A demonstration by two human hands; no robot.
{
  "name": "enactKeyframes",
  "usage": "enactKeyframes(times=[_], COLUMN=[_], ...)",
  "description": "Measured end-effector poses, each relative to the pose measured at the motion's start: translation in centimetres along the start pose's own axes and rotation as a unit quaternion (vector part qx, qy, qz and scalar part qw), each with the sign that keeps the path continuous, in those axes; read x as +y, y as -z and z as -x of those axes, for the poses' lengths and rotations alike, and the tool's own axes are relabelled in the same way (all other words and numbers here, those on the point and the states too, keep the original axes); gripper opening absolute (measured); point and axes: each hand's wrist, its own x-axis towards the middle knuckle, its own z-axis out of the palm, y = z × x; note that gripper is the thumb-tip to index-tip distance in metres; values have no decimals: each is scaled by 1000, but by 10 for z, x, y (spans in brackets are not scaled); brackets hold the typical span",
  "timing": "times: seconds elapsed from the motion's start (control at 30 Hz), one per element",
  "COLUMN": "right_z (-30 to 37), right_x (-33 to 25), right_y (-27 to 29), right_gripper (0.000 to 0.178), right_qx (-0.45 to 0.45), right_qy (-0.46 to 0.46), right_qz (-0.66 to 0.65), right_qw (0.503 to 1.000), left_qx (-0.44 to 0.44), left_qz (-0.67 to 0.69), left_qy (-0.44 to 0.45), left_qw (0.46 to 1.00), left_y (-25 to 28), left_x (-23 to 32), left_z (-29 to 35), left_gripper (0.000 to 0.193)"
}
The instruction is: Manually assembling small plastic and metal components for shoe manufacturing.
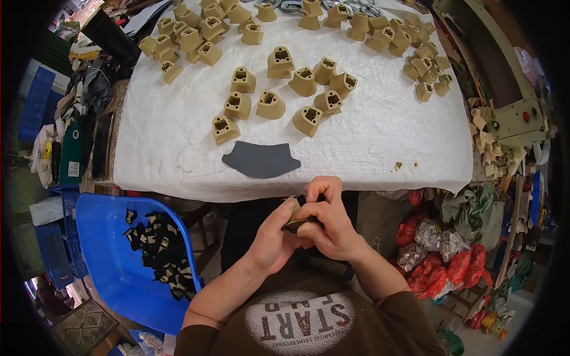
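Observation:
Both my hands are in front of my chest, just off the near edge of the table. My left hand is closed round a small tan and dark piece, largely hidden by the fingers. My right hand pinches the same piece from the other side, fingers bent over its top. On the table beyond them lies a flat, curved dark grey sheet piece with notched ends. Behind it stand several tapered tan hollow blocks, their holed ends facing up or toward me.
More tan blocks crowd the table's far left and far right. White woven cloth covers the table. A blue tub with dark-and-tan pieces sits at lower left. Red and clear plastic bags lie at right, below a green-grey machine arm.

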Motion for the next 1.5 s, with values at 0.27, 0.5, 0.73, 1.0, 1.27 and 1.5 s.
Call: enactKeyframes(times=[0.27, 0.5, 0.73, 1.0, 1.27, 1.5], right_z=[3, 0, -3, 4, -2, -25], right_x=[0, 1, -3, -3, 1, 8], right_y=[10, 18, 13, -8, -2, 13], right_gripper=[36, 51, 48, 40, 21, 20], right_qx=[2, -111, -71, -40, 0, -167], right_qy=[-50, -123, -45, -99, -151, -266], right_qz=[-325, -309, -6, -273, -278, -439], right_qw=[944, 937, 996, 956, 948, 842], left_qx=[-106, -108, -81, 14, -77, -189], left_qz=[-148, -345, -122, -171, -131, -258], left_qy=[-65, -141, -122, -250, -135, -103], left_qw=[981, 922, 982, 953, 979, 942], left_y=[16, 18, 1, -3, 5, 11], left_x=[14, 19, 14, -13, -1, 4], left_z=[2, 1, 1, 0, 1, 1], left_gripper=[46, 77, 33, 40, 58, 72])
